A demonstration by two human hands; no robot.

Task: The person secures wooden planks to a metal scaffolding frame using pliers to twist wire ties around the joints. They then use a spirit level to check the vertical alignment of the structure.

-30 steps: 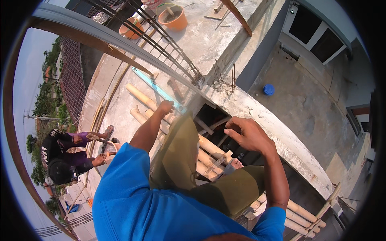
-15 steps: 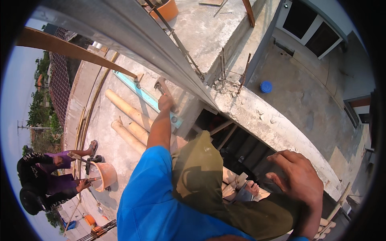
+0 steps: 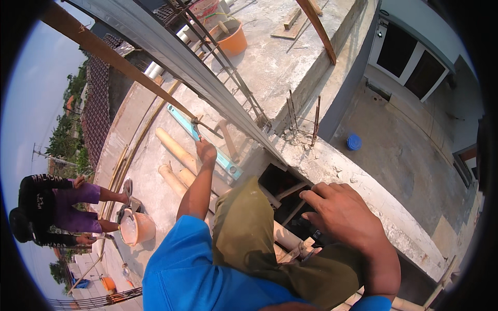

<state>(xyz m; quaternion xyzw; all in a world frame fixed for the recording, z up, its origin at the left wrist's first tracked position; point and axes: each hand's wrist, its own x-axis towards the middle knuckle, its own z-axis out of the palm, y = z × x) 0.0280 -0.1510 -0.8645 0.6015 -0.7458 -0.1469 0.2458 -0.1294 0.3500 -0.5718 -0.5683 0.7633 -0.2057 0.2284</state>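
My left hand (image 3: 206, 150) grips a hammer (image 3: 196, 127) by its handle, above a long turquoise spirit level (image 3: 180, 118) lying on the concrete. The hammer's head is near the lower end of a brown wooden plank (image 3: 111, 59). A hammer-shaped shadow falls on the concrete beside it. My right hand (image 3: 345, 212) hangs over the dark opening (image 3: 277, 181), fingers loosely bent and thumb apart, with nothing seen in it. Below my left forearm lie several bamboo poles (image 3: 176, 142).
A grey metal beam (image 3: 174, 67) slants across the upper view beside rusty rebar (image 3: 228, 67). A broken concrete ledge (image 3: 358, 181) borders the opening, with a lower floor beyond. A co-worker (image 3: 44, 207) stands at left near an orange bucket (image 3: 137, 228). Another orange bucket (image 3: 231, 41) stands farther off.
My view has shifted, and the hammer has turned in my left hand, its head now by the plank's end. My right hand has moved left. The co-worker's hands have drawn away from the bucket.
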